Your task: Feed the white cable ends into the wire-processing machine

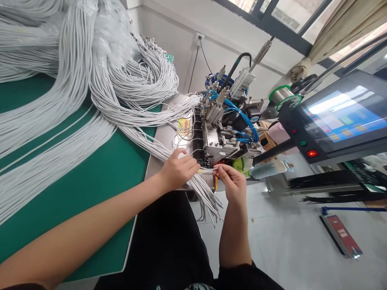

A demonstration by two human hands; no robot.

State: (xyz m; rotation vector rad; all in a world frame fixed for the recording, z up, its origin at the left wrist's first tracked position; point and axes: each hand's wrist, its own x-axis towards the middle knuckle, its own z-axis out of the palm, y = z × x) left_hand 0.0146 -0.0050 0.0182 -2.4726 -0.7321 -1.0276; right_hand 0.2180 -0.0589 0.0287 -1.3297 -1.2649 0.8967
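Note:
My left hand (179,170) lies curled over a bundle of thin white cables (203,192), and its fingertips are partly hidden. The loose cable ends fan out below it, past the table edge. My right hand (232,181) pinches the end of a single white cable (208,170) between thumb and forefinger. That cable runs across from the left hand, in front of a metal machine (212,139) with blue air hoses. Along the machine's near side, a black toothed strip (198,137) has several white cables lying across it.
Heaps of white cables (75,60) cover much of the green table (99,193), some in clear plastic. A tilted touchscreen (347,112) juts in from the right. Behind the machine is a spool of wire (284,96). A plastic bottle (267,169) lies right of my right hand.

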